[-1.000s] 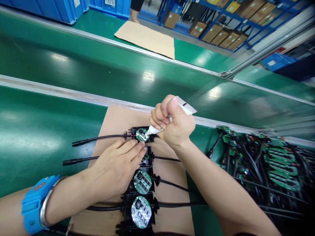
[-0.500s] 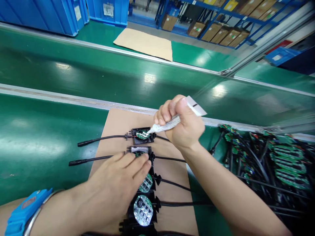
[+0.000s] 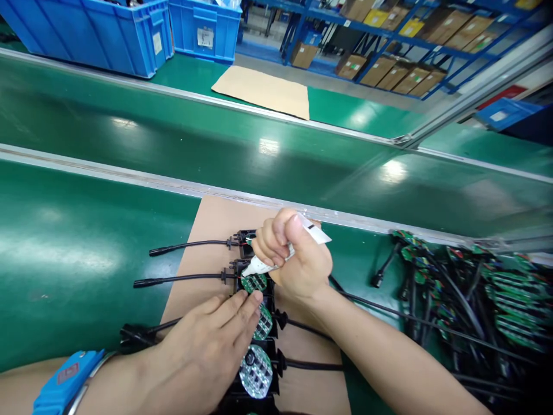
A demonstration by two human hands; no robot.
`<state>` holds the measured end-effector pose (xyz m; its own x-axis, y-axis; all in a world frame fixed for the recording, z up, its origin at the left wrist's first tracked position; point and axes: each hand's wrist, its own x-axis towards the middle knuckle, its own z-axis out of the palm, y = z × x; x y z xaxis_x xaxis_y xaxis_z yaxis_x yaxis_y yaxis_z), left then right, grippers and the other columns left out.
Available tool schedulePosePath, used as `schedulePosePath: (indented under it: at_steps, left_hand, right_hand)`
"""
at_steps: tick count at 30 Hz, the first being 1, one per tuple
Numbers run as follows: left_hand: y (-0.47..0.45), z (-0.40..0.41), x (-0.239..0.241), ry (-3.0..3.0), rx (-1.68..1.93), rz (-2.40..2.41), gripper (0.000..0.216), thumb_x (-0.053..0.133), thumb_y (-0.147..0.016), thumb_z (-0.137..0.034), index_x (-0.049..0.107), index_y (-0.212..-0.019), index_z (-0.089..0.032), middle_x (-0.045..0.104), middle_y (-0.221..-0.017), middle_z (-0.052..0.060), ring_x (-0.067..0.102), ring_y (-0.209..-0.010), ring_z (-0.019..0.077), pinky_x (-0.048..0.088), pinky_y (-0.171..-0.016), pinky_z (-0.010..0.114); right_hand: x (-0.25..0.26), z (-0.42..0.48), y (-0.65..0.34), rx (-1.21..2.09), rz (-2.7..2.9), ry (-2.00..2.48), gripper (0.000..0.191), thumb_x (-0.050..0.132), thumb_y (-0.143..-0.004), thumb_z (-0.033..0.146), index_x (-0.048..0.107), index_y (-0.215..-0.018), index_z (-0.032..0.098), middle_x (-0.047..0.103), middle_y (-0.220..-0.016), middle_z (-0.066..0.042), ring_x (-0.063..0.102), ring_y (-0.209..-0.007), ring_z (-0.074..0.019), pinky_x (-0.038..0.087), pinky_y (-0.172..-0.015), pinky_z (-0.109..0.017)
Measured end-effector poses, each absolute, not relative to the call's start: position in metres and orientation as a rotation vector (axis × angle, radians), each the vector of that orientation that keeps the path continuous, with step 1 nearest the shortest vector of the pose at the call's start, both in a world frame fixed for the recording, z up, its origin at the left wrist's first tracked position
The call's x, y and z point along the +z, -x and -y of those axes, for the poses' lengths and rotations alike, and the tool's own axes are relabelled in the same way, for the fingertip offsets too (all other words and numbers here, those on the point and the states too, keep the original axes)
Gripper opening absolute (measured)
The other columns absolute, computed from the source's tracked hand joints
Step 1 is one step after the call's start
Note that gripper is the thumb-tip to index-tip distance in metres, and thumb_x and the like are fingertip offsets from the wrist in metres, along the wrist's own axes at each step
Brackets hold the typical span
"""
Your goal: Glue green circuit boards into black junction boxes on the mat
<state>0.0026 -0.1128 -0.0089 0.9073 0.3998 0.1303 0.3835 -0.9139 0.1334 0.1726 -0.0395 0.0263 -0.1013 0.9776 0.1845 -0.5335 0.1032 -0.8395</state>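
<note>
— See the right hand point(image 3: 298, 262)? It's clenched round a white tube point(image 3: 276, 259), nozzle tipped down toward seven o'clock onto the second round board point(image 3: 254, 282) in the row.

— And the left hand point(image 3: 207, 351)?

— Flat and loose, gripping nothing; its fingertips point(image 3: 254, 298) pin the housing just below that board, on the third one point(image 3: 263, 323). I'd say that's the trick: hold the casing steady, keep the nozzle low and squeeze gently so the bead stays on the board.

— What are the parts like?

— Green discs studded with small components, each seated in a black plastic housing point(image 3: 257, 374) with a thin black cable point(image 3: 185, 280) running to nine o'clock. They lie on a matte brown card point(image 3: 216, 222) on the glossy green surface point(image 3: 78, 253). A tangled heap of the same parts point(image 3: 475, 294) sits at three o'clock.
</note>
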Motion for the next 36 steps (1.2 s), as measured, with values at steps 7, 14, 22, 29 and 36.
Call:
schedulePosePath:
  at_steps: [7, 14, 22, 29, 36]
  left_hand:
    - [0.004, 0.113, -0.004, -2.962, 0.259, -0.624, 0.059, 0.046, -0.090, -0.036, 0.043, -0.137, -0.001, 0.038, -0.147, 0.022, 0.040, -0.133, 0.0327, 0.033, -0.105, 0.039]
    - [0.003, 0.113, -0.005, -2.963, 0.311, -0.658, 0.055, 0.048, -0.089, -0.033, 0.047, -0.135, -0.002, 0.041, -0.145, 0.019, 0.040, -0.133, 0.0303, 0.031, -0.108, 0.037]
    - [0.005, 0.113, -0.003, -2.964, 0.272, -0.645, 0.058, 0.048, -0.089, -0.035, 0.045, -0.137, -0.003, 0.039, -0.147, 0.018, 0.040, -0.133, 0.0290, 0.030, -0.108, 0.036]
    - [0.005, 0.112, -0.004, -2.969, 0.259, -0.635, 0.055, 0.044, -0.091, -0.033, 0.044, -0.137, -0.004, 0.039, -0.147, 0.017, 0.041, -0.132, 0.0295, 0.034, -0.104, 0.037]
    - [0.004, 0.111, -0.004, -2.963, 0.262, -0.644, 0.055, 0.045, -0.089, -0.033, 0.047, -0.135, -0.004, 0.043, -0.145, 0.017, 0.042, -0.130, 0.0287, 0.036, -0.100, 0.037]
  right_hand:
    - [0.028, 0.042, -0.175, 1.411, 1.015, 0.652, 0.039, 0.055, -0.090, 0.039, 0.041, -0.059, 0.020, 0.027, -0.047, 0.008, 0.021, -0.038, -0.0055, 0.020, -0.036, -0.020]
    - [0.037, 0.054, -0.183, 1.428, 1.039, 0.696, 0.038, 0.054, -0.090, 0.039, 0.041, -0.060, 0.020, 0.025, -0.048, 0.008, 0.021, -0.038, -0.0056, 0.021, -0.037, -0.019]
    - [0.038, 0.057, -0.193, 1.429, 1.057, 0.715, 0.037, 0.053, -0.090, 0.039, 0.040, -0.061, 0.019, 0.025, -0.049, 0.008, 0.020, -0.039, -0.0058, 0.021, -0.037, -0.020]
    - [0.034, 0.050, -0.194, 1.394, 1.058, 0.712, 0.039, 0.055, -0.089, 0.041, 0.040, -0.061, 0.020, 0.024, -0.049, 0.008, 0.020, -0.039, -0.0059, 0.021, -0.037, -0.019]
    - [0.028, 0.046, -0.189, 1.287, 1.068, 0.706, 0.038, 0.057, -0.088, 0.039, 0.040, -0.060, 0.020, 0.025, -0.047, 0.008, 0.022, -0.038, -0.0061, 0.020, -0.036, -0.020]
